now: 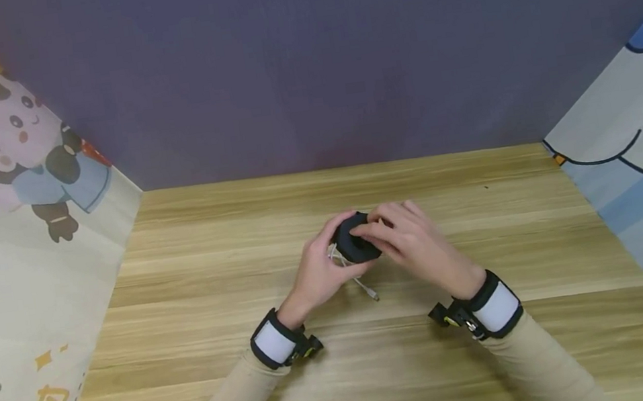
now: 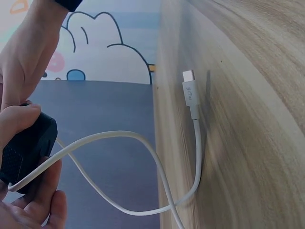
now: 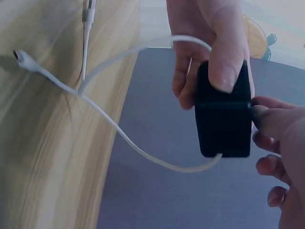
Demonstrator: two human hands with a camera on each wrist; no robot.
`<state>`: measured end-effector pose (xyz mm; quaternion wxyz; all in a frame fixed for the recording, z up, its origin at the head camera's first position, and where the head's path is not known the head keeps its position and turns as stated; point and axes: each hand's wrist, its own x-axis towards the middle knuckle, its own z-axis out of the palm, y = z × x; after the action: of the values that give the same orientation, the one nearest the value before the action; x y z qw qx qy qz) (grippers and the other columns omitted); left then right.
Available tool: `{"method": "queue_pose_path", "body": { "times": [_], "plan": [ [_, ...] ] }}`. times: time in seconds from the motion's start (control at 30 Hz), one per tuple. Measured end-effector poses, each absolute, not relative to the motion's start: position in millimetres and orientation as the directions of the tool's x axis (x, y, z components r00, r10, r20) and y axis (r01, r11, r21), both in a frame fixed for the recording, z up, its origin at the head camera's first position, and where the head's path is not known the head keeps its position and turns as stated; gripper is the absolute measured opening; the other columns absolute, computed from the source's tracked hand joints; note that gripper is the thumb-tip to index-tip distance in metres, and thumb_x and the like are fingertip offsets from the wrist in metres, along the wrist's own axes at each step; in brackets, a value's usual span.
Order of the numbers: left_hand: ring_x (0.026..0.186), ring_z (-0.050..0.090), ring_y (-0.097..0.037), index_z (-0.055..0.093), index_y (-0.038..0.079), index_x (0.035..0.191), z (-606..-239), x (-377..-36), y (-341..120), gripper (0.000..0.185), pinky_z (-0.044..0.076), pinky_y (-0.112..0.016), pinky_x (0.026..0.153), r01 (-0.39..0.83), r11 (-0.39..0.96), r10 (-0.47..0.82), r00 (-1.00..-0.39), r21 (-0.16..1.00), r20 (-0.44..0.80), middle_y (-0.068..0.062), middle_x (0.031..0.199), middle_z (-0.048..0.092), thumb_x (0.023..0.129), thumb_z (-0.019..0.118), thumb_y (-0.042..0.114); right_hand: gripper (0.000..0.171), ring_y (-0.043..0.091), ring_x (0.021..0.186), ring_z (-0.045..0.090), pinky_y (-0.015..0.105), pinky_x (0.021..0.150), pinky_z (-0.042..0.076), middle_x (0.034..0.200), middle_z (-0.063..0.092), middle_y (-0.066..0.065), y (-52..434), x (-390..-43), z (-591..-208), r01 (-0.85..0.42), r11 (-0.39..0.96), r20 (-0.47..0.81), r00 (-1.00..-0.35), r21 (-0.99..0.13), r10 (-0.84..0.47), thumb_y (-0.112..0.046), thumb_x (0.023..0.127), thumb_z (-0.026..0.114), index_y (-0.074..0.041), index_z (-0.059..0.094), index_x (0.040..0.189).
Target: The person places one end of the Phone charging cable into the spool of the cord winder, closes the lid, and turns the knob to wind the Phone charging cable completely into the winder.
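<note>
In the head view, both hands are meeting in the middle of the frame, over the wooden table (image 1: 211, 377). The left hand (image 1: 319, 272) is curling round a small black block (image 1: 354, 242), and the right hand (image 1: 408, 236) is pinching it from the other side. A white cable (image 1: 363, 284) is trailing down from the block, and its plug is lying on the table just below the hands. To do this well, I think both hands need to be holding the block steady and keeping the cable loose, so it is not getting tugged or tangled.

In the left wrist view, the block (image 2: 26, 148) is sitting at the left edge, with the left hand's fingers (image 2: 33, 205) curling under it. The cable (image 2: 143, 191) is looping across to the table (image 2: 248, 143), and its plug (image 2: 189, 90) is lying flat on the wood.

In the right wrist view, the block (image 3: 223, 117) is showing right of the middle. The left hand's thumb (image 3: 226, 43) is pressing on its top, and the right hand's fingertips (image 3: 271, 117) are pinching its side. The cable (image 3: 138, 148) is coming out of the block's bottom and running to the upper left, where both ends are resting on the table (image 3: 43, 143).
</note>
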<state>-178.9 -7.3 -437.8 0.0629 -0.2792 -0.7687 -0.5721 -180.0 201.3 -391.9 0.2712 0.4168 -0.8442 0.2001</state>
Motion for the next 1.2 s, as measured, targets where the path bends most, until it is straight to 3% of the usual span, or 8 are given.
{"method": "queue_pose_path", "body": {
  "times": [0.3, 0.7, 0.87, 0.93, 1.1, 1.2],
  "plan": [
    [0.125, 0.064, -0.021, 0.05, 0.011, 0.149, -438, -180, -10, 0.081, 0.055, -0.037, 0.101, 0.51, 0.196, 0.383, -0.826, 0.837, 0.414, -0.011, 0.139, 0.065, 0.079, 0.091, 0.012, 0.032, 0.02, 0.086, 0.058, 0.035, 0.072, 0.04, 0.106, 0.064, 0.005, 211, -183, -376, -0.834, 0.55, 0.503, -0.494, -0.044, -0.709, -0.007, 0.084, 0.083, -0.02, 0.075, 0.112],
    [0.125, 0.063, -0.019, 0.049, 0.013, 0.151, -434, -178, -12, 0.082, 0.053, -0.033, 0.103, 0.505, 0.222, 0.426, -0.819, 0.834, 0.383, -0.009, 0.143, 0.062, 0.08, 0.09, 0.013, 0.039, 0.02, 0.094, 0.06, 0.035, 0.077, 0.046, 0.11, 0.063, 0.002, 213, -181, -358, -0.834, 0.532, 0.366, -0.454, 0.146, -0.812, -0.007, 0.08, 0.084, -0.022, 0.077, 0.115],
    [0.117, 0.066, -0.017, 0.049, 0.013, 0.151, -433, -177, -13, 0.082, 0.059, -0.03, 0.072, 0.506, 0.228, 0.436, -0.817, 0.832, 0.378, -0.008, 0.144, 0.062, 0.08, 0.09, 0.014, 0.037, 0.02, 0.091, 0.059, 0.034, 0.076, 0.047, 0.104, 0.061, 0.002, 214, -183, -357, -0.835, 0.515, 0.378, -0.421, 0.193, -0.825, -0.007, 0.08, 0.085, -0.022, 0.077, 0.113],
    [0.115, 0.066, -0.017, 0.049, 0.012, 0.151, -433, -177, -13, 0.082, 0.057, -0.029, 0.066, 0.509, 0.231, 0.439, -0.815, 0.83, 0.378, -0.008, 0.144, 0.062, 0.08, 0.09, 0.015, 0.037, 0.02, 0.09, 0.059, 0.034, 0.076, 0.047, 0.101, 0.06, 0.001, 214, -183, -358, -0.838, 0.508, 0.388, -0.408, 0.199, -0.826, -0.007, 0.08, 0.084, -0.021, 0.076, 0.112],
    [0.122, 0.065, -0.017, 0.05, 0.011, 0.151, -433, -178, -14, 0.083, 0.056, -0.031, 0.095, 0.523, 0.238, 0.441, -0.809, 0.818, 0.389, -0.007, 0.144, 0.062, 0.079, 0.091, 0.016, 0.035, 0.019, 0.087, 0.058, 0.033, 0.074, 0.047, 0.097, 0.059, 0.001, 215, -184, -359, -0.84, 0.501, 0.399, -0.394, 0.207, -0.828, -0.007, 0.082, 0.083, -0.021, 0.074, 0.113],
    [0.124, 0.064, -0.018, 0.05, 0.011, 0.15, -432, -179, -14, 0.083, 0.053, -0.034, 0.103, 0.529, 0.237, 0.439, -0.807, 0.815, 0.396, -0.008, 0.144, 0.062, 0.079, 0.092, 0.016, 0.034, 0.019, 0.087, 0.058, 0.033, 0.074, 0.047, 0.096, 0.059, 0.001, 215, -185, -360, -0.839, 0.503, 0.397, -0.397, 0.209, -0.827, -0.008, 0.084, 0.081, -0.021, 0.073, 0.114]
  ]
}}
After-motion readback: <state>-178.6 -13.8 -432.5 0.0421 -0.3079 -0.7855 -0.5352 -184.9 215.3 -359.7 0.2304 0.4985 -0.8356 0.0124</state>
